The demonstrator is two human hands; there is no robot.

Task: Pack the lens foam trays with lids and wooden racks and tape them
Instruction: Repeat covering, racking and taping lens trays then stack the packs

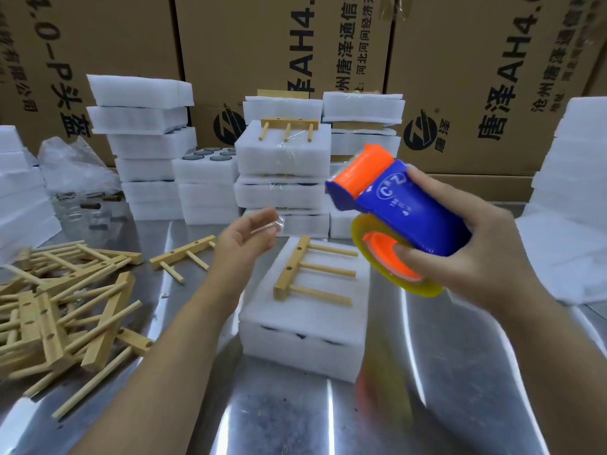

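Foam tray pack (305,343) sits on the steel table (279,418), white lid on, with dark shapes showing in the side gap under the lid. Wooden rack (312,274) lies flat on top of the pack, bar to the left, three pegs pointing right.

Right hand (486,257) is raised above the pack's right edge, fingers wrapped round the blue-orange tape dispenser (404,205), one fingertip in the core of the yellowish tape roll (423,287).

Left hand (243,238) hovers over the pack's far-left corner, fingers fairly loose. The tips seem to pinch a clear tape end (274,224), but it is blurred, so not certain.

Left of the pack lies one loose rack (184,257), and further left a rack pile (65,307). Behind the pack are stacked taped packs (282,152), then cardboard boxes (262,44). Right of the pack is a foam stack (574,192).
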